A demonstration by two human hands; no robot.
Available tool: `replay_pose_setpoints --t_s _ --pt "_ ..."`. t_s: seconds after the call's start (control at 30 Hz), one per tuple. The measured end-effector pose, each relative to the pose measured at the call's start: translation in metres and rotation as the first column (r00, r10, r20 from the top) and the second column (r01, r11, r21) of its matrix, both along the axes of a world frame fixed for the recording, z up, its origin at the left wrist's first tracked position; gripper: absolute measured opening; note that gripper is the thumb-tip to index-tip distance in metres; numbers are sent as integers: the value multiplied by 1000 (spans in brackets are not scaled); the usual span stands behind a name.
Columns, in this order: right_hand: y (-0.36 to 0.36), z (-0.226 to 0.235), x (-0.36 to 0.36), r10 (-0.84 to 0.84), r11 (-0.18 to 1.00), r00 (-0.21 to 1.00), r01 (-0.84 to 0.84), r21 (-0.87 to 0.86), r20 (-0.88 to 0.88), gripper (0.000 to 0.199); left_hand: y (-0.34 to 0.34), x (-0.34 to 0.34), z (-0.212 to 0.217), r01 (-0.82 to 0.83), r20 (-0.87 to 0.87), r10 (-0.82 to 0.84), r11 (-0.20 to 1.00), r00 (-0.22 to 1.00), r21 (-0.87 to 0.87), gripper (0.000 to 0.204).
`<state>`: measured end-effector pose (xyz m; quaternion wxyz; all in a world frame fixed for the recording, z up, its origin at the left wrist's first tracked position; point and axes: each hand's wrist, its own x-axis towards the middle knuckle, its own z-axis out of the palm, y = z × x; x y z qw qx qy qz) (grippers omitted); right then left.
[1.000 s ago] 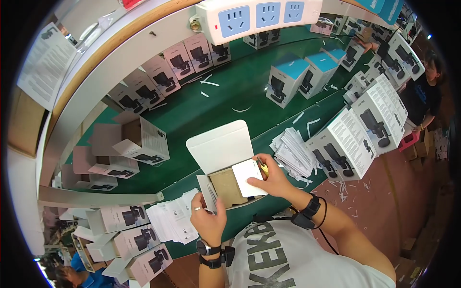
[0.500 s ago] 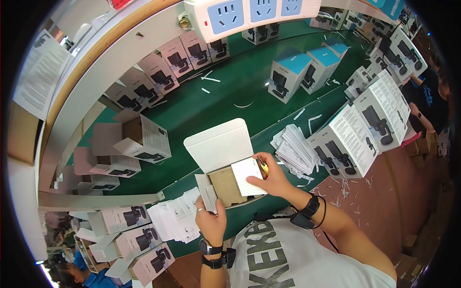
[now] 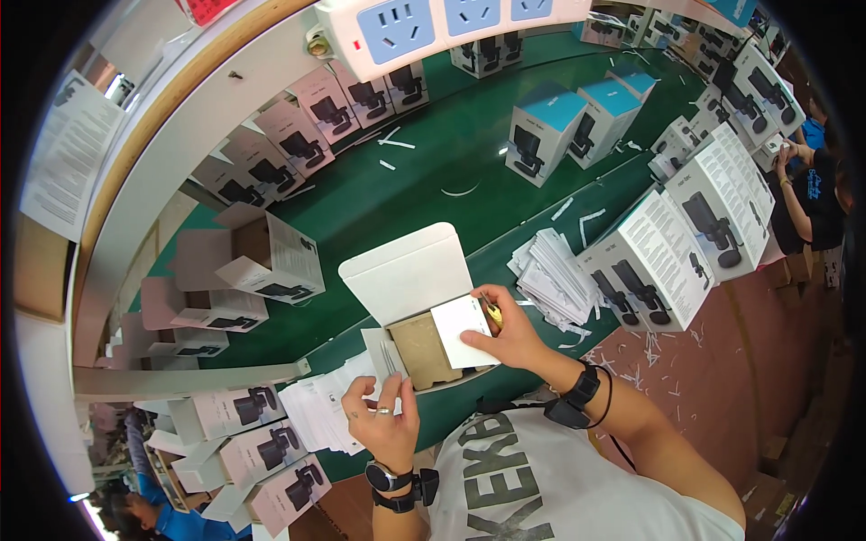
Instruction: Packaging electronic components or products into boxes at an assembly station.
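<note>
An open white carton lies in front of me, its big flap tilted back and a brown cardboard insert inside. My right hand grips a flat white square card over the right part of the insert, thumb on top. A small yellow-and-dark tool is tucked in the same hand; its kind is hard to make out. My left hand hovers by the carton's left side flap, fingers bent and apart, with nothing visible in them. Beneath and beside it spreads a pile of white leaflets.
Another leaflet stack lies to the right, beside printed boxes. Open boxes stand at left, more at lower left. Blue-topped boxes stand farther back. A power strip overhangs the top. Another person is at far right.
My left hand has come away from the carton's left flap, moving slightly left and down, and its fingers have spread. The right hand stays nearly still with the card.
</note>
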<state>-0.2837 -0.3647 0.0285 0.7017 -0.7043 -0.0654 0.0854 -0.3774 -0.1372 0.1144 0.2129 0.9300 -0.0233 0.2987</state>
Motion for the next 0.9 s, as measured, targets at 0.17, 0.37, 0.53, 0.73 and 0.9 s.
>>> replay_pose_setpoints --t_s 0.17,0.37,0.53,0.73,0.9 --pt "7 22 -4 -64 994 992 54 -96 -107 78 8 4 -51 -82 -128 19 860 992 -504 54" --pt "9 -11 -9 -91 996 992 89 -21 -87 81 -21 29 -31 -75 -235 -37 890 971 -450 72" --pt "-4 -1 -8 -22 969 951 97 -230 307 57 -54 32 -3 325 -384 -275 943 881 71 88" --pt "-39 45 22 129 885 947 25 -465 296 22 -52 32 -21 432 -413 -320 877 852 212 91" --pt "-31 53 39 165 751 766 311 -582 622 9 -58 33 -26 440 -465 -310 876 829 200 89"
